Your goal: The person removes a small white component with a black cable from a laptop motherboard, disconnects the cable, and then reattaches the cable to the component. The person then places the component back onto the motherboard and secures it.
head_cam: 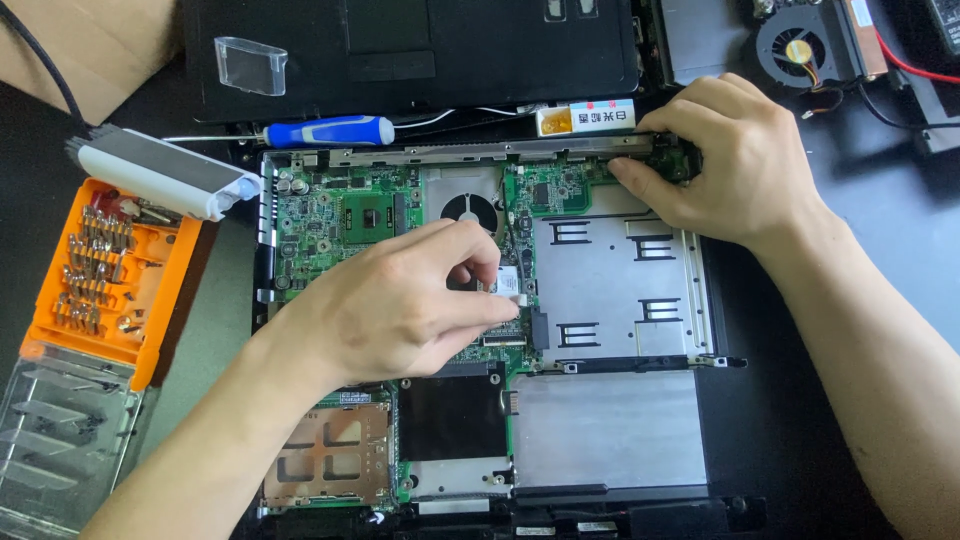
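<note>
Left hand (400,305) pinching a small white connector (508,285) at the centre of the green motherboard (330,215), right hand (735,160) gripping the board's rear right edge, orange bit tray (100,270) holding screwdriver bits at the table's left edge, clear lid (60,430) partly cut off, blue-handled screwdriver (325,131) behind the board.

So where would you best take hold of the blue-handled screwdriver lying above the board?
Probably by the blue-and-white handle, from above. It lies flat and crosswise, free of both hands, its thick handle exposed on top, while the thin shaft runs left toward the grey case.
</note>
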